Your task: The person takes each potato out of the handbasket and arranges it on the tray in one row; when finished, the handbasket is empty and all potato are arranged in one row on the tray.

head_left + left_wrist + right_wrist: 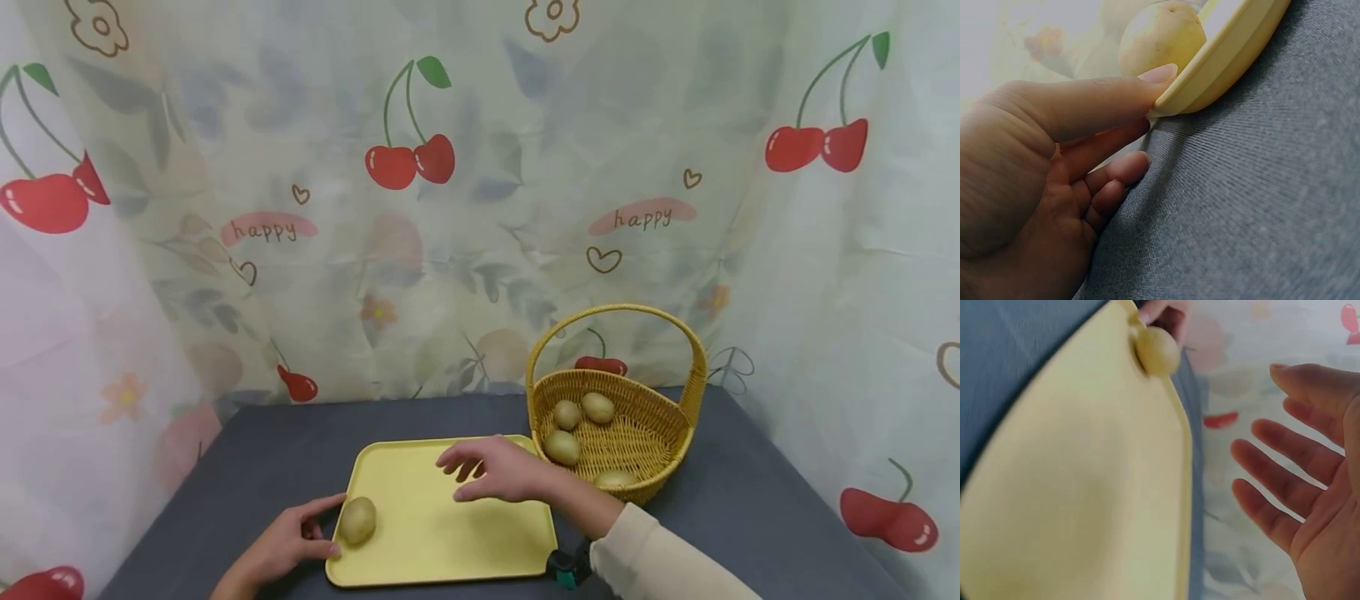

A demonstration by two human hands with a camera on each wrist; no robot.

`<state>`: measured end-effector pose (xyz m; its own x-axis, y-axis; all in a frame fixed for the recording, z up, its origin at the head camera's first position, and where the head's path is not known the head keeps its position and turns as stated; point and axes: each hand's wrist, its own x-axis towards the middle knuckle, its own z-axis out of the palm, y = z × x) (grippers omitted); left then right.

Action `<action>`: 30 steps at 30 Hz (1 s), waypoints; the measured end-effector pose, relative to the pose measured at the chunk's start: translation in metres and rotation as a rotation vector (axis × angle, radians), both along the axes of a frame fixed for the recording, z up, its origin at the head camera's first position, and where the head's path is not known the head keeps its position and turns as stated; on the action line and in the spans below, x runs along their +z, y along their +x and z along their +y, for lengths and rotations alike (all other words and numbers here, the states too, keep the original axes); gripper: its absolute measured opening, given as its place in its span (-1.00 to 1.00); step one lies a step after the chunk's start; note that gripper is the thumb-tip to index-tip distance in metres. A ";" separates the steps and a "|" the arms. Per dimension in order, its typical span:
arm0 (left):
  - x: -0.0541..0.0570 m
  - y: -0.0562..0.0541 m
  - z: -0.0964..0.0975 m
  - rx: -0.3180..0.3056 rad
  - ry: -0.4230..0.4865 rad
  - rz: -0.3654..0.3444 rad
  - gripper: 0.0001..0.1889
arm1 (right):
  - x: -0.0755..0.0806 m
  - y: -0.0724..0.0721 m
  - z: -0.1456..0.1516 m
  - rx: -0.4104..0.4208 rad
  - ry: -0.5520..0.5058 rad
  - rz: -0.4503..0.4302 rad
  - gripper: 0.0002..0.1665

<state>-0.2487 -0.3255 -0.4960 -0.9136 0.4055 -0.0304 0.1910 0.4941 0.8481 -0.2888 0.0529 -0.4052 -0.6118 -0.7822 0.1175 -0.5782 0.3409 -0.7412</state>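
A yellow tray [450, 533] lies on the dark table, and a potato [358, 521] sits on it by the left rim. My left hand [283, 542] holds that rim, with its thumb and forefinger at the edge beside the potato. In the left wrist view the thumb [1110, 100] is on the tray's rim [1210, 69], and the other fingers curl below. My right hand [495, 471] hovers over the tray with nothing in it. Its fingers [1279, 481] are spread and slightly bent in the right wrist view.
To the right stands a wicker basket [660, 433] with a tall handle, close against the tray's far right corner. Several potatoes [597, 407] lie inside. A printed curtain [480, 250] hangs behind the table [292, 450]. A small black and teal device [567, 570] shows by the right sleeve.
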 end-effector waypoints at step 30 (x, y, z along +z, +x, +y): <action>-0.002 -0.001 -0.001 0.024 -0.014 -0.031 -0.21 | 0.044 -0.085 0.170 -0.342 0.208 -0.136 -0.30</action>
